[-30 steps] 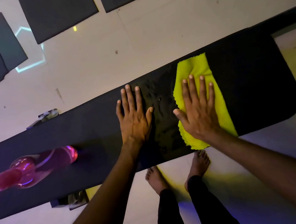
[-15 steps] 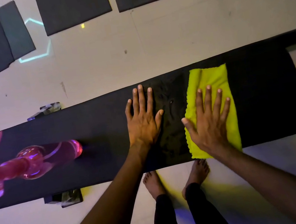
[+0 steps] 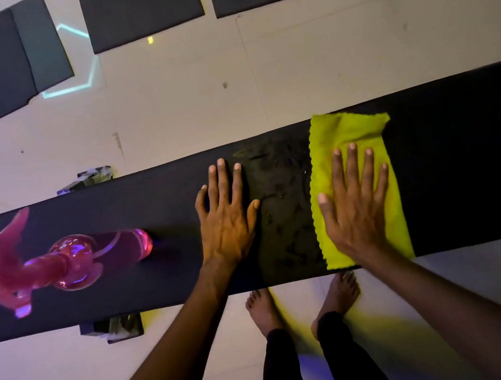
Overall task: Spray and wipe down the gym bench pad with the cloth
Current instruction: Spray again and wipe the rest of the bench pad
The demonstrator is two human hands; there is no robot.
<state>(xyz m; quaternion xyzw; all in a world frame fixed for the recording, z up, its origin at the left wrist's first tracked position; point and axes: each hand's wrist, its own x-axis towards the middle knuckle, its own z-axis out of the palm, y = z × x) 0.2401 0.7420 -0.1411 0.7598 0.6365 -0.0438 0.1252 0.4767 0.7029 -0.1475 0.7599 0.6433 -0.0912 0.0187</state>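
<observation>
— Where was the cloth at that moment?

— The bright yellow-green microfibre cloth [image 3: 349, 141] lay flat across the long black padded gym bench pad [image 3: 457, 176], right of the frame's centre. Its far corner was creased near the pad's upper edge, and its near edge reached the pad's lower edge.

— And the hands?

— The right hand [image 3: 356, 205] pressed palm-down on the cloth, fingers [image 3: 352, 170] spread apart and straight, gripping nothing. The left hand [image 3: 228, 223] rested flat on the bare pad just left of it, fingers likewise splayed and holding nothing.

— What lay between them?

— A strip of pad with a wet, streaky sheen [image 3: 281, 204].

— The spray?

— The translucent pink plastic spray bottle [image 3: 73, 260] stood on the pad at the left of the frame, well apart from the cloth, with nothing touching it.

— Anything else?

— Two bare feet [image 3: 263, 311] stood on the pale floor [image 3: 288, 62] below the pad, and dark square floor mats [image 3: 141, 6] lay along the top of the frame.
</observation>
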